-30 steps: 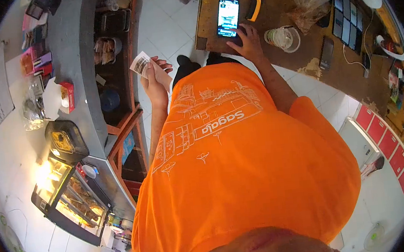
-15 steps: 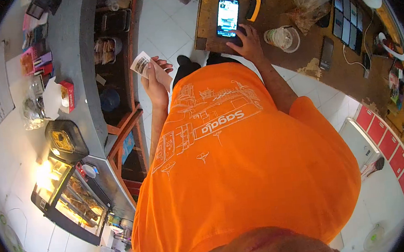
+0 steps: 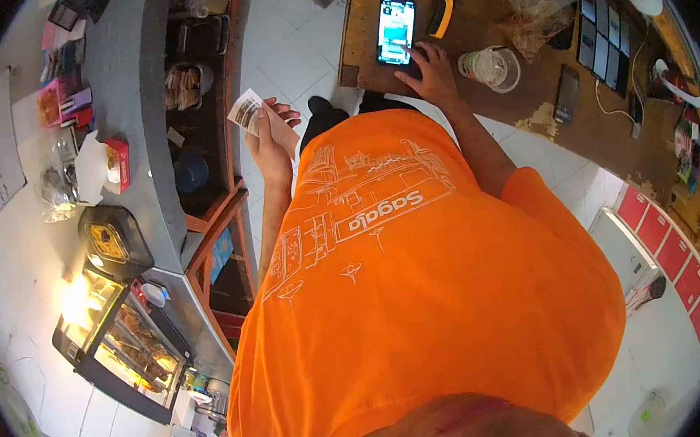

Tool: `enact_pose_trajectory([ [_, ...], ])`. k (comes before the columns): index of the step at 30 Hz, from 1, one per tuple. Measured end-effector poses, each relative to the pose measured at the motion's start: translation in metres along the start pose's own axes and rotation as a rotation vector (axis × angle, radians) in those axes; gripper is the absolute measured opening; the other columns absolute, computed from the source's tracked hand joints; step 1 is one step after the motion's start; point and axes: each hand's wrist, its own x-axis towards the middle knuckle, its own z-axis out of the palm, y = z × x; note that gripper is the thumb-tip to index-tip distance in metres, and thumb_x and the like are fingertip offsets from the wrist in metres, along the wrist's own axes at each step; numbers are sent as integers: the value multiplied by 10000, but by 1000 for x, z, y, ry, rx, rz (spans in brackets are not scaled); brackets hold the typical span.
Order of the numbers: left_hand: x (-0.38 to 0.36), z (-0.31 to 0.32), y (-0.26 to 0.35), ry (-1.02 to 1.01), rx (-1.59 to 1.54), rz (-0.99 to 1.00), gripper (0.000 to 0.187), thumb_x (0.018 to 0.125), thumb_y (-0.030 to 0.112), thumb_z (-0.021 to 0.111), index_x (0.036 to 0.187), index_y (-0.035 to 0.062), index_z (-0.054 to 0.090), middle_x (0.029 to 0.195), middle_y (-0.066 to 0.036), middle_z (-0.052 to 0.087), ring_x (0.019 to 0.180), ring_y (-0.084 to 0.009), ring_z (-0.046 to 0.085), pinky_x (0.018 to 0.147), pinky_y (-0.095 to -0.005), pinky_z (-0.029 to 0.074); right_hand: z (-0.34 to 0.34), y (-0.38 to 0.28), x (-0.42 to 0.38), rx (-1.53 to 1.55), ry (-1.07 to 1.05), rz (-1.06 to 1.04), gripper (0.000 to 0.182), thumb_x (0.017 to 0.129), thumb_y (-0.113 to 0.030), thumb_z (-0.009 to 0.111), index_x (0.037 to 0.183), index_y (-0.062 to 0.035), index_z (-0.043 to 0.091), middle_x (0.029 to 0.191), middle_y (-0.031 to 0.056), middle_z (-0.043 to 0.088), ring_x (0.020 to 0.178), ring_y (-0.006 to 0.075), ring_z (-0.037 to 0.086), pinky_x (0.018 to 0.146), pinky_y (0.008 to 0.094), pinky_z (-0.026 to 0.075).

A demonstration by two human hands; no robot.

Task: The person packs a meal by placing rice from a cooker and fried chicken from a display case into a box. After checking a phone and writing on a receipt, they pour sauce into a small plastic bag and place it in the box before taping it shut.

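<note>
My left hand [image 3: 271, 146] is closed round a printed paper slip [image 3: 246, 111], held up beside my leg, away from the wooden table. Over at the table's near edge, my right hand [image 3: 435, 76] reaches onto a phone [image 3: 396, 33] with a lit screen. A finger lies at the lower part of that screen, and the fingers are apart with nothing held. Just right of the phone lies a yellow and black pistol-shaped device [image 3: 441, 4]. A clear plastic cup [image 3: 490, 69] lies to the right of this hand.
The wooden table [image 3: 475, 28] also bears a plastic bag [image 3: 533, 3], a second dark phone [image 3: 566, 93] and a panel of several small screens [image 3: 602, 34]. Left stands a grey counter [image 3: 127, 96] with shelves beneath, a red and white box [image 3: 116, 166] and a lit food display case [image 3: 132, 346].
The picture on the phone's screen differs, now with a blue-green area in it. My right hand has shifted slightly on the phone. My left hand and the slip stay almost still.
</note>
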Motion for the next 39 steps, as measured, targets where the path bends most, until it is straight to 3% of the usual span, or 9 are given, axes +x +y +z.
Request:
enact_pose_trajectory([
  [4,0,2,0,8,-13,1,311,976,234,411,1084,-38,516,880,-122,608,774,-221,622,703,-352,511,-1,-2,5,160,92,36,627,814,-452,664,1329,-161,459,1302,156,426,1214,352,382,1028,492,310],
  [13,-2,3,-1,2,-23,7,294,976,218,409,1077,-36,516,885,-126,609,778,-225,621,704,-352,511,-2,0,0,35,49,-15,564,811,-441,670,1294,-214,489,1306,146,423,1218,361,372,1019,497,325],
  [22,-4,3,-2,12,-22,8,297,978,219,402,1069,-35,527,864,-122,615,768,-221,623,695,-354,514,-6,-3,1,84,19,-4,632,806,-433,678,1319,-145,446,1299,143,434,1199,353,393,1013,503,328],
  [35,-7,0,-6,29,-36,12,295,976,222,412,1069,-33,529,867,-122,613,774,-218,622,700,-345,511,-3,-2,2,36,-1,20,648,804,-428,680,1332,-152,424,1308,132,422,1210,351,381,1026,495,319],
  [39,-9,1,-5,23,-34,16,299,975,229,420,1067,-34,530,868,-121,613,774,-217,622,700,-344,512,0,-2,3,38,15,23,646,800,-371,696,1336,-149,411,1320,122,413,1222,347,375,1027,490,322],
])
